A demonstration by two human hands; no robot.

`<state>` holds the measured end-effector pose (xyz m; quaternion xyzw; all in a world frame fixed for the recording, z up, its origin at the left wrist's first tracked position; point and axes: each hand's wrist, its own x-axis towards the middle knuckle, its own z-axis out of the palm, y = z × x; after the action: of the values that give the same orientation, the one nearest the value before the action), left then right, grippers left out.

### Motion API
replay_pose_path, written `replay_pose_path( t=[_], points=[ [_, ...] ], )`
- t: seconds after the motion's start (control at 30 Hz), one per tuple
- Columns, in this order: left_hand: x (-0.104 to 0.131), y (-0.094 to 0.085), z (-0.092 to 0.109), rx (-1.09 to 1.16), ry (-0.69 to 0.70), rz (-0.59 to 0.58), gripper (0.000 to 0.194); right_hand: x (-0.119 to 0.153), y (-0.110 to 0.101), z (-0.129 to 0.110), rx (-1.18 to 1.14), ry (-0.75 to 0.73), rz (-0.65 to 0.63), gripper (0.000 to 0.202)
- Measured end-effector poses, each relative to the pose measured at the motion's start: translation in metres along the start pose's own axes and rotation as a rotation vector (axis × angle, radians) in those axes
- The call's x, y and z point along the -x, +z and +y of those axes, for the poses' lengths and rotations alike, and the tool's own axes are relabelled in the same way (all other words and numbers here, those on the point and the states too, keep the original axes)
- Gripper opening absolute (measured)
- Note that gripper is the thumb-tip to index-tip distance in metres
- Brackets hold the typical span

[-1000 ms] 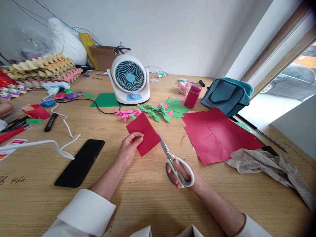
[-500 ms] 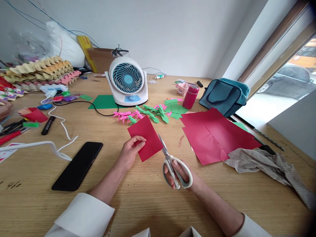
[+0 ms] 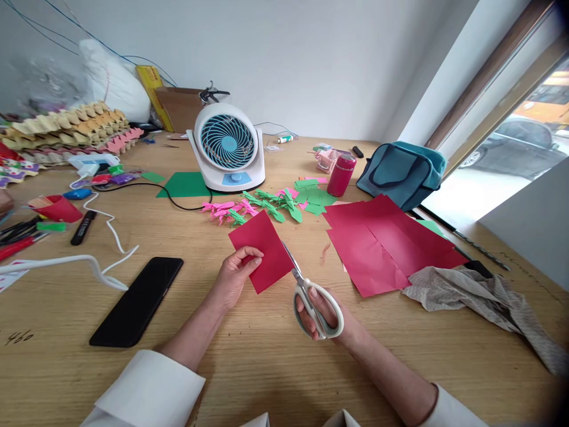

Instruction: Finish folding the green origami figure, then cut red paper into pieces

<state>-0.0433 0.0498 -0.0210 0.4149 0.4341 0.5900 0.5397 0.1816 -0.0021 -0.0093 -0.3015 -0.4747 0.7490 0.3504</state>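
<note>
A red paper rectangle is pinched between the thumb and fingers of my left hand at its lower left side. My right hand grips white-handled scissors, fingers through the loops. Their blades point up and left and lie along the paper's right edge; whether they cut into it cannot be made out. Beyond the paper are pink paper cutouts and green paper cutouts. Larger red sheets lie to the right.
A black phone lies left of my left forearm. A white fan stands behind the cutouts. A red bottle and a blue bag stand at the back right. A crumpled cloth lies near the right edge.
The scissors' handles have come closer together and the blades have closed somewhat beside the paper's right edge. My left hand keeps its hold on the paper. The view has shifted slightly.
</note>
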Motion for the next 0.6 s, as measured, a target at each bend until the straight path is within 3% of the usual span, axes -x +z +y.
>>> replay_pose_path(
  t=[0.6],
  points=[
    [-0.0015,-0.0019,0.0039,0.001,0.027,0.038,0.023,0.0013,-0.0045,0.0043,-0.015,0.076,-0.059,0.056]
  ],
)
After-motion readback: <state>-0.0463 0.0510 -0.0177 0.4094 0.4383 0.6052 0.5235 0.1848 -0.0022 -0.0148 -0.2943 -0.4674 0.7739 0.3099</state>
